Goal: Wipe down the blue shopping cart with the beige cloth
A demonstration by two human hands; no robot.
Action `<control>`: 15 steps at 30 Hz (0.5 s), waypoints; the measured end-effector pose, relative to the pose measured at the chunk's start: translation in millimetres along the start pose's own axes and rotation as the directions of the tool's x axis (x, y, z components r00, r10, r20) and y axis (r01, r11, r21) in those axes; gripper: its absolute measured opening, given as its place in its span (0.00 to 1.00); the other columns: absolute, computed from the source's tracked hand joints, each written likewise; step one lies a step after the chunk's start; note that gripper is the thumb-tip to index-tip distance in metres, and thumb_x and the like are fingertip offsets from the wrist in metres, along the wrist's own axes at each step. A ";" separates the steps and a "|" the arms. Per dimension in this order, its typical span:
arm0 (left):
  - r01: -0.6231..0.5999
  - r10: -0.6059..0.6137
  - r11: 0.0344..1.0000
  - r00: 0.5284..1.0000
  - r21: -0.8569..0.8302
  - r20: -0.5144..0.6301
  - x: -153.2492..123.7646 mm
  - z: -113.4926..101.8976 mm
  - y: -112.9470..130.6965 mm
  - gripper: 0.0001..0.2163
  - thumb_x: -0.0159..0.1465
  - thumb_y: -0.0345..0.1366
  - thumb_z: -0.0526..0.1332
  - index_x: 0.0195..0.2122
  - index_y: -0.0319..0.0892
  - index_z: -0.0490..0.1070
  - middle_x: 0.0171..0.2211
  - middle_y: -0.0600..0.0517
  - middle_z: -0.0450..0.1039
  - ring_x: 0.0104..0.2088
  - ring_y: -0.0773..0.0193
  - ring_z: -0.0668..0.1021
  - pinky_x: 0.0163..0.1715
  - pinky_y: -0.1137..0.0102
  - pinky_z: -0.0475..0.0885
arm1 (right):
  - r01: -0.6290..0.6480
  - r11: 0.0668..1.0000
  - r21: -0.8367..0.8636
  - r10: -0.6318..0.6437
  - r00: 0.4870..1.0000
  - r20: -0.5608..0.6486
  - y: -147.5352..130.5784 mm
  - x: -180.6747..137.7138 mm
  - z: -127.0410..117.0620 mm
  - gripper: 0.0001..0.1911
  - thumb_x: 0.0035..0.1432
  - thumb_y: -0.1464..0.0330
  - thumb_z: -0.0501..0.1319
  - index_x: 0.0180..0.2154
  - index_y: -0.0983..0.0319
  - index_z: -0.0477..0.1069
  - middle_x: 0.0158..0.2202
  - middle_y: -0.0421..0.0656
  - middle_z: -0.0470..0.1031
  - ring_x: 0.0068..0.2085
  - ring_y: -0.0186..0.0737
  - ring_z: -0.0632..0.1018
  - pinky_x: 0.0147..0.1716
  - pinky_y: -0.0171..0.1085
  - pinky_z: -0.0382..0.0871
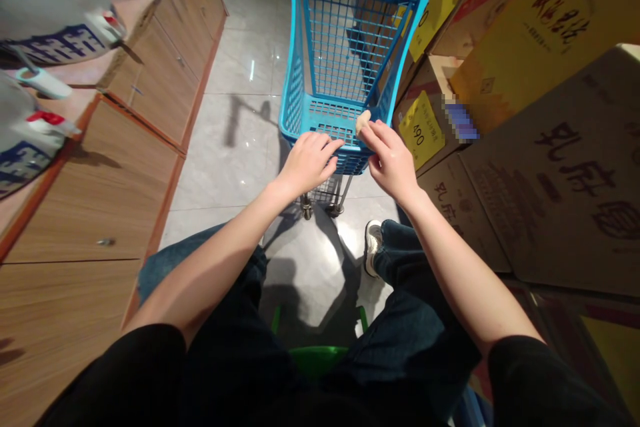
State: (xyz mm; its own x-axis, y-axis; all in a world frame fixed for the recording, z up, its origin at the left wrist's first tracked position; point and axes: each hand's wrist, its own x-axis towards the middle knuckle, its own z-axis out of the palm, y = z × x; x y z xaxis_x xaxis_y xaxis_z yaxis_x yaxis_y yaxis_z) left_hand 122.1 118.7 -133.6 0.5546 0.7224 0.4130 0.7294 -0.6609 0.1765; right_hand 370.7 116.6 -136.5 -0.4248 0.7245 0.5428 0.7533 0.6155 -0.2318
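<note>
A blue plastic shopping cart (293, 90) stands in front of my knees, with an open grid basket. My right hand (395, 161) is over the near right corner of the basket. Its fingertips pinch a small pale beige piece (363, 123) whose kind I cannot make out. My left hand (309, 161) is at the near rim, palm down, with the index finger stretched out and the thumb apart from it. I see nothing in that hand; its underside is hidden, and I cannot tell whether it touches the rim.
Wooden cabinets (145, 90) line the left side, with large white and blue jars (50, 0) on top. Stacked cardboard boxes (560, 187) with yellow price signs (423, 130) crowd the right. Part of a green seat (317, 357) shows between my legs, above the glossy tiled floor (220, 167).
</note>
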 end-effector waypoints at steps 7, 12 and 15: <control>0.158 -0.160 0.974 0.987 -0.165 -0.002 0.1 3.0 -1.5 0.12 0.70 0.39 0.57 0.52 0.43 0.74 0.53 0.43 0.80 0.59 0.46 0.77 0.68 0.46 0.61 | 0.118 0.990 0.072 -0.120 0.993 0.013 -16.1 -0.2 10.5 0.39 0.60 0.82 0.54 0.71 0.58 0.70 0.71 0.50 0.74 0.73 0.51 0.72 0.73 0.58 0.70; 0.180 -0.190 0.957 0.982 -0.225 -0.020 2.1 0.9 -3.1 0.10 0.67 0.41 0.59 0.45 0.45 0.73 0.49 0.46 0.81 0.55 0.48 0.78 0.69 0.46 0.59 | 0.078 0.996 0.032 -0.075 0.994 -0.077 2.8 3.0 2.3 0.39 0.58 0.82 0.56 0.69 0.58 0.72 0.68 0.50 0.77 0.71 0.53 0.74 0.71 0.58 0.73; 0.204 -0.222 0.953 0.974 -0.226 -0.055 2.5 0.5 -5.1 0.08 0.66 0.41 0.59 0.41 0.45 0.72 0.45 0.48 0.80 0.53 0.48 0.79 0.69 0.46 0.58 | 0.121 0.993 0.015 -0.118 0.987 -0.108 -7.1 0.4 10.6 0.38 0.59 0.82 0.55 0.69 0.59 0.71 0.67 0.51 0.77 0.72 0.53 0.73 0.71 0.59 0.72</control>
State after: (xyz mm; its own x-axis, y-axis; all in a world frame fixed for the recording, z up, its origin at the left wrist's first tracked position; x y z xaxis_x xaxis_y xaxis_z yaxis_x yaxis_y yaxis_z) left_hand 120.0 124.0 -133.9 0.3563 0.8385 0.4122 0.7174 -0.5281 0.4543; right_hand 359.9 115.8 -143.1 -0.4541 0.6085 0.6507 0.6890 0.7029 -0.1765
